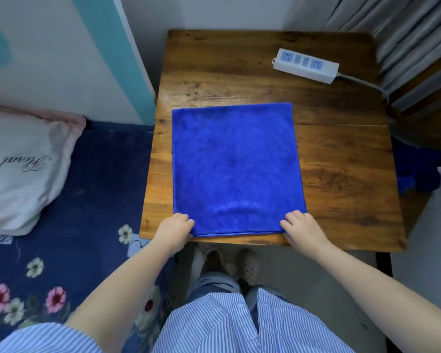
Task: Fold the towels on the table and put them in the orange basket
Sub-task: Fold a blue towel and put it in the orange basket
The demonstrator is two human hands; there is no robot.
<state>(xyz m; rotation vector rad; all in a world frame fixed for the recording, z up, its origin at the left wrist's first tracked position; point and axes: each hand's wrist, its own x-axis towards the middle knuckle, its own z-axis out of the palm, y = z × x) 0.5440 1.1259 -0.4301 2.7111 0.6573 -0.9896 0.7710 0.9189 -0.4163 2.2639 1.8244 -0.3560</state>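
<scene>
Both hands — left (175,229), right (302,229) — seemingly pinch the blue towel's (236,166) near corners at the table (341,161) edge.

Bright blue towel (236,169) on a brown wooden table (341,154); white power strip (306,65); navy floral bedsheet (69,225)

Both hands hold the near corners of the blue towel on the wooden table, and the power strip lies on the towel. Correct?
Not quite. In the head view the power strip lies on bare table, beyond the blue towel, not on it. The rest holds.
</scene>
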